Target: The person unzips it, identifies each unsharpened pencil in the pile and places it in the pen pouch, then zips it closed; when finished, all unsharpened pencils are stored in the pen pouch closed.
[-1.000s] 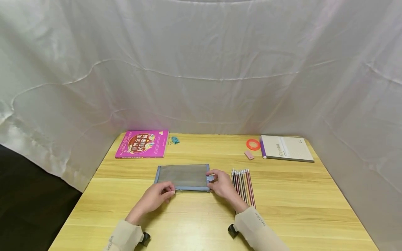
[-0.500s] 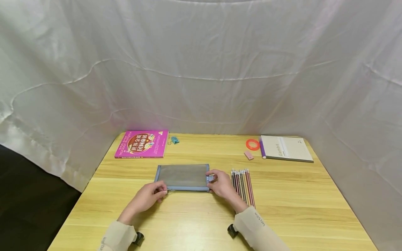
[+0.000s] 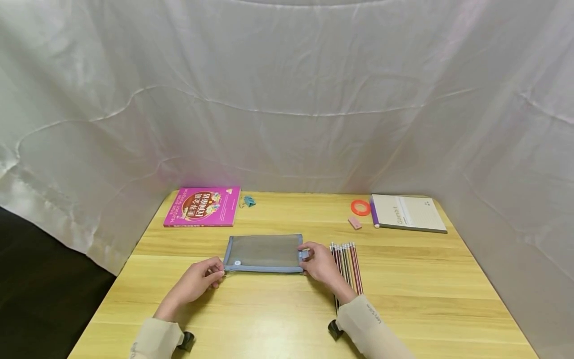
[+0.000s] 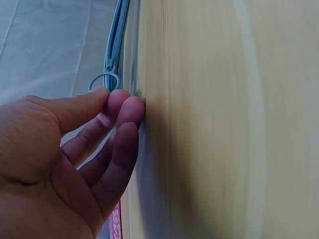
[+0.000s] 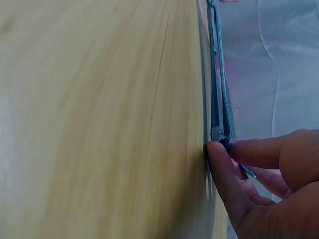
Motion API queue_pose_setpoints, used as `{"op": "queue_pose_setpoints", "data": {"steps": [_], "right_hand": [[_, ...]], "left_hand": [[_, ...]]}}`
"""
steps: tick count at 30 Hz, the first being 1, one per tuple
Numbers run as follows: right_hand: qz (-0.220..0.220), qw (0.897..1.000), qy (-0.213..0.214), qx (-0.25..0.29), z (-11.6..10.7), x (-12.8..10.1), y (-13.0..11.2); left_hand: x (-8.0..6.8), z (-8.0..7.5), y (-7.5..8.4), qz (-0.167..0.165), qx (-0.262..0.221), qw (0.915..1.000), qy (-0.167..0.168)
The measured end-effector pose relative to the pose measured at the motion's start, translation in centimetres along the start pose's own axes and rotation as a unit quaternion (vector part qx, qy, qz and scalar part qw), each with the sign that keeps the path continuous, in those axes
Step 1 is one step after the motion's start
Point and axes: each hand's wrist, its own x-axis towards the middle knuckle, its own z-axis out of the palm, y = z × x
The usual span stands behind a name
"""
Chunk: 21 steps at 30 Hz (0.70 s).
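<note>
A grey mesh pouch (image 3: 264, 252) with blue edging lies flat in the middle of the wooden table (image 3: 287, 319). My left hand (image 3: 217, 273) is at the pouch's near left corner, with thumb and forefinger pinching the zipper's ring pull (image 4: 103, 81). The left wrist view shows that left hand (image 4: 112, 98) with its fingertips closed just below the ring. My right hand (image 3: 306, 259) pinches the pouch's right end. In the right wrist view the right hand (image 5: 225, 152) holds the small end tab (image 5: 218, 134) beside the zipper track.
A row of several pencils (image 3: 346, 259) lies just right of my right hand. At the back are a pink book (image 3: 203, 206), a teal binder clip (image 3: 248, 201), an orange tape ring (image 3: 360, 207), a pink eraser (image 3: 355, 222) and a notebook (image 3: 409, 212). White cloth encloses the table.
My left hand has slid left along the pouch's near edge with the zipper pull, from the middle to the left corner. The pouch shifted slightly right. The right hand kept its hold.
</note>
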Motion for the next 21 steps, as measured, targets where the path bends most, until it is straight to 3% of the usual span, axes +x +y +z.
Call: {"op": "queue_pose_setpoints", "data": {"steps": [7,21], "right_hand": [[-0.001,1.000,0.006,-0.005,-0.4,0.0,0.2],[-0.006,1.000,0.001,-0.007,-1.1,0.0,0.4]], "left_hand": [[-0.1,-0.6,-0.6,-0.010,0.001,0.9997,0.022],[-0.2,-1.0,-1.2,-0.021,-0.011,0.9994,0.025]]}}
